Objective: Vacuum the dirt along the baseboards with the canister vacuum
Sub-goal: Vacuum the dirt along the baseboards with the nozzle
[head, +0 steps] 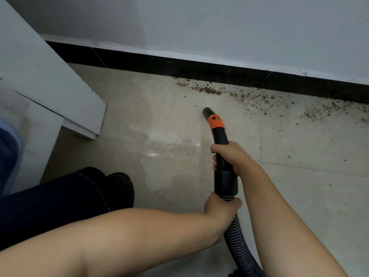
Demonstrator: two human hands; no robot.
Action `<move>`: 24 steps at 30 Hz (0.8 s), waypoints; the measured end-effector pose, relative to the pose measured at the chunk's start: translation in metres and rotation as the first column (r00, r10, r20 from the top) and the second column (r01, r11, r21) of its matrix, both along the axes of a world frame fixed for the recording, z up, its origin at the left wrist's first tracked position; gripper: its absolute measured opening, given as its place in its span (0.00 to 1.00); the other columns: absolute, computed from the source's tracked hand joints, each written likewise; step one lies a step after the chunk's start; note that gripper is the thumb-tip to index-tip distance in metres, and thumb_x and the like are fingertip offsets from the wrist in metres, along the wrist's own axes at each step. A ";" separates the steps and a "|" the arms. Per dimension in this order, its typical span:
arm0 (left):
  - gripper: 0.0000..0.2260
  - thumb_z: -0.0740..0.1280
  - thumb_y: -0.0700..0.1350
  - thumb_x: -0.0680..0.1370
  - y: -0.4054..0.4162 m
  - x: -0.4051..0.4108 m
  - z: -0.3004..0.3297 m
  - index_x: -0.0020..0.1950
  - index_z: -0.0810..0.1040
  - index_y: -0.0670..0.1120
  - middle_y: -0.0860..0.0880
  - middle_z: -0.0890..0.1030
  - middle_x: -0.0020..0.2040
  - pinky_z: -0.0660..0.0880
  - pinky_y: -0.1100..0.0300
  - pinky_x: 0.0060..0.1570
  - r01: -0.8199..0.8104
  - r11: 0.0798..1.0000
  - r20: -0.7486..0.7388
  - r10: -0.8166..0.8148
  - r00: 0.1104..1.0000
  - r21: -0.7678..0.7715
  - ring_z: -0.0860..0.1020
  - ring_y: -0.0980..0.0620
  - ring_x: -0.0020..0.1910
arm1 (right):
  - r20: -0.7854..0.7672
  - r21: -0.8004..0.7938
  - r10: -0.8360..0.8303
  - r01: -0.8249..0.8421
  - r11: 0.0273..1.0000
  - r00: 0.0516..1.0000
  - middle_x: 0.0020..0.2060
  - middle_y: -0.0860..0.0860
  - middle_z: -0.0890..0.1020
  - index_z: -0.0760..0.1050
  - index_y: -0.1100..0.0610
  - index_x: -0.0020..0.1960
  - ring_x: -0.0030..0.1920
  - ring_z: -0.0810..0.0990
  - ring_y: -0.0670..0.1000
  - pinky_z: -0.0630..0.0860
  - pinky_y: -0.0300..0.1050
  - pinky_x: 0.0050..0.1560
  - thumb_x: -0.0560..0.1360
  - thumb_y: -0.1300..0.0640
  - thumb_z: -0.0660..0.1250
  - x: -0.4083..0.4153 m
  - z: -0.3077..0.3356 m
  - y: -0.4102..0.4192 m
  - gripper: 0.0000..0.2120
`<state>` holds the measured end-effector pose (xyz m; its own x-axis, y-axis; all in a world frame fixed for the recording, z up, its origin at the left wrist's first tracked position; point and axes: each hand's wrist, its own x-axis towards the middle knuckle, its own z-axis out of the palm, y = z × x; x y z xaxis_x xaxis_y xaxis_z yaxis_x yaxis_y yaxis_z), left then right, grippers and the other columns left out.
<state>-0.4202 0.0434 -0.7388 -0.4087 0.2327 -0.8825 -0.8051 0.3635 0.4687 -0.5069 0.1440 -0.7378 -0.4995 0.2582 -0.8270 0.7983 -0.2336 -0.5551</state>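
Both hands grasp the vacuum's curved black handle tube. The right hand wraps around the tube's middle, just below the orange band, with fingertips curling round its left side. The left hand grips lower down, where the black cuff meets the ribbed hose, and the hose runs from there toward the bottom edge of the view. The open nozzle end points up and left over the floor, near the dirt but short of it; whether it touches the tiles cannot be told.

The dirt lies as brown crumbs along the foot of the black baseboard, thickest just above and right of the nozzle, then thinning into scattered specks that trail rightward along the wall line and out onto the pale tiles. The grey wall rises above the baseboard.

To the left, a white furniture piece with a stepped corner juts out over the floor and meets the baseboard's left stretch, covering that end of the wall. Below it, a dark trouser leg and a black shoe rest on the tiles, left of the hose. Faint white scuff marks show on the tile between the shoe and the tube.
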 end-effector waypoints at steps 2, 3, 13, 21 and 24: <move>0.13 0.67 0.42 0.73 -0.001 -0.002 0.001 0.57 0.76 0.45 0.46 0.81 0.49 0.73 0.64 0.37 -0.021 1.000 -0.003 0.021 1.000 -0.014 0.78 0.51 0.44 | -0.003 -0.013 0.038 -0.038 0.999 0.999 0.28 0.55 0.73 0.68 0.61 0.44 0.22 0.73 0.51 0.75 0.43 0.29 0.72 0.67 0.64 -0.004 0.000 -0.004 0.05; 0.13 0.67 0.42 0.73 -0.002 -0.005 0.000 0.57 0.76 0.46 0.46 0.82 0.50 0.74 0.62 0.40 -0.040 0.999 -0.010 0.040 0.999 -0.025 0.79 0.50 0.47 | -0.010 -0.015 0.054 -0.054 0.998 0.998 0.28 0.55 0.73 0.68 0.61 0.44 0.22 0.73 0.50 0.75 0.43 0.28 0.72 0.67 0.63 -0.009 0.000 -0.007 0.04; 0.12 0.69 0.42 0.73 -0.015 -0.060 -0.011 0.56 0.78 0.43 0.41 0.83 0.51 0.77 0.54 0.47 -0.133 0.984 -0.098 0.122 0.988 -0.121 0.81 0.43 0.50 | -0.096 -0.017 0.000 -0.002 1.000 0.995 0.29 0.55 0.74 0.69 0.61 0.47 0.25 0.73 0.52 0.74 0.42 0.29 0.72 0.66 0.64 -0.066 -0.013 -0.033 0.06; 0.13 0.65 0.38 0.73 -0.001 -0.065 -0.015 0.57 0.75 0.41 0.44 0.78 0.45 0.71 0.61 0.39 0.018 0.993 -0.099 -0.029 0.995 -0.113 0.76 0.46 0.44 | -0.090 0.031 -0.280 0.283 0.958 0.956 0.28 0.55 0.73 0.68 0.61 0.48 0.25 0.72 0.52 0.73 0.43 0.29 0.72 0.66 0.64 -0.050 -0.019 -0.001 0.07; 0.12 0.65 0.39 0.73 0.012 -0.069 -0.014 0.56 0.75 0.41 0.45 0.76 0.44 0.69 0.62 0.34 0.041 0.994 -0.102 -0.051 0.993 -0.102 0.75 0.48 0.43 | -0.087 0.026 -0.299 0.303 0.953 0.950 0.29 0.55 0.73 0.68 0.60 0.45 0.25 0.72 0.51 0.74 0.43 0.29 0.73 0.66 0.64 -0.052 -0.017 0.015 0.06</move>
